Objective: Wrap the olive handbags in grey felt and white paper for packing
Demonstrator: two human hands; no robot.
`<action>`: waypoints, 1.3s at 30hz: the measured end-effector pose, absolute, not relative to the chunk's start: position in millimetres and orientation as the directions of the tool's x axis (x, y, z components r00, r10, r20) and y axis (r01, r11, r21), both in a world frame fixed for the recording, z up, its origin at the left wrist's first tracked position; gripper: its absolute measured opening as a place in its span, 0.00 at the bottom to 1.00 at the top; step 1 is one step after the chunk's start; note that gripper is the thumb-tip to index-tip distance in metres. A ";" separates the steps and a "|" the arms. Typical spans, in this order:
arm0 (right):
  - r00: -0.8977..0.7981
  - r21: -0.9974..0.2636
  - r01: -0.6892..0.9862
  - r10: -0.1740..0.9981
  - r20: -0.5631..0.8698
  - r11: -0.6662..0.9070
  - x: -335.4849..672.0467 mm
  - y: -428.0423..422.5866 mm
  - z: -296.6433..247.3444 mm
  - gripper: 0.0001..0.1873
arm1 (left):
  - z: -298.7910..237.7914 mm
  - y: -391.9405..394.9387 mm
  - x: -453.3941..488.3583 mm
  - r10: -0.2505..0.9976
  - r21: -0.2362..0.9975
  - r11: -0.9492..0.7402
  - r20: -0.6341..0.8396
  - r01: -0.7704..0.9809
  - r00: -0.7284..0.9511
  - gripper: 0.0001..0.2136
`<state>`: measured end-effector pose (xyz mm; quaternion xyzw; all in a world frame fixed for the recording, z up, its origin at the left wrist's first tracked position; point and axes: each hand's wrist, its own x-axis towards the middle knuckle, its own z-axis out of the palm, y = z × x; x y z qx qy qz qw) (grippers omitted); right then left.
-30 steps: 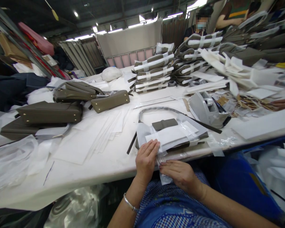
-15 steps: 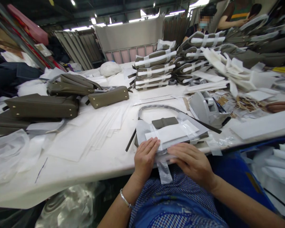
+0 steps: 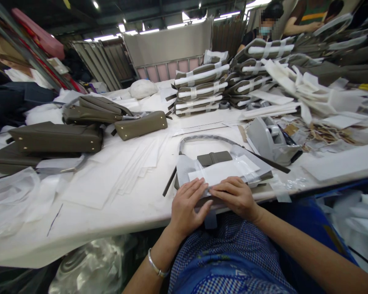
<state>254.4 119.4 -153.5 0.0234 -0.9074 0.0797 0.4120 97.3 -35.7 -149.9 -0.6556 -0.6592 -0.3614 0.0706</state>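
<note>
A flat olive-grey bag (image 3: 216,158) wrapped in white paper (image 3: 223,171) and clear film lies at the near table edge, its padded handle (image 3: 202,141) arching behind it. My left hand (image 3: 187,206) rests flat on the wrap's near left corner, fingers stretched out. My right hand (image 3: 234,196) presses flat on the wrap's near edge, fingers extended toward the left hand. A strip of clear tape or film (image 3: 210,220) hangs over the table edge between my hands.
A grey tape dispenser (image 3: 271,141) stands right of the bag. Unwrapped olive bags (image 3: 57,139) lie at the left, stacks of wrapped bags (image 3: 199,92) at the back. Loose paper sheets (image 3: 116,171) cover the white table (image 3: 110,216). Other people work at the far right.
My right hand rose from below the table edge onto the wrap beside my left hand. The hanging strip now shows less below the edge.
</note>
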 end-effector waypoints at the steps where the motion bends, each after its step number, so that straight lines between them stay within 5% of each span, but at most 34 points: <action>1: -0.663 -0.122 -0.100 0.025 0.749 0.988 255.4 119.4 -154.9 0.14 | -152.9 -33.6 96.9 0.780 0.354 -0.124 0.612 0.927 -0.129 0.19; 6: -0.739 -0.051 -0.098 -0.038 0.673 0.994 276.3 115.1 -166.9 0.21 | -169.5 -25.1 94.6 0.679 0.223 -0.123 0.729 0.967 -0.082 0.17; 13: -0.832 0.079 -0.181 -0.195 0.519 0.980 286.9 94.6 -189.4 0.21 | -169.9 -26.6 95.0 0.694 0.212 -0.112 0.716 0.971 -0.076 0.18; 21: -0.716 -0.078 -0.253 -0.132 0.686 0.964 258.0 85.2 -176.5 0.12 | -173.5 -27.0 94.7 0.697 0.205 -0.109 0.713 0.973 -0.072 0.18; 27: -0.745 -0.233 -0.146 0.048 0.666 0.961 273.8 65.0 -169.2 0.14 | -171.0 -29.1 101.6 0.689 0.189 -0.116 0.722 0.975 -0.058 0.18; 33: -0.747 -0.158 -0.173 -0.025 0.664 0.972 275.0 76.6 -133.1 0.11 | -173.3 -30.5 104.1 0.690 0.206 -0.122 0.721 0.971 -0.066 0.18; 39: -0.797 -0.276 -0.043 0.134 0.589 0.960 249.3 111.5 -96.3 0.09 | -172.3 -30.8 107.6 0.658 0.299 -0.097 0.735 0.950 -0.164 0.13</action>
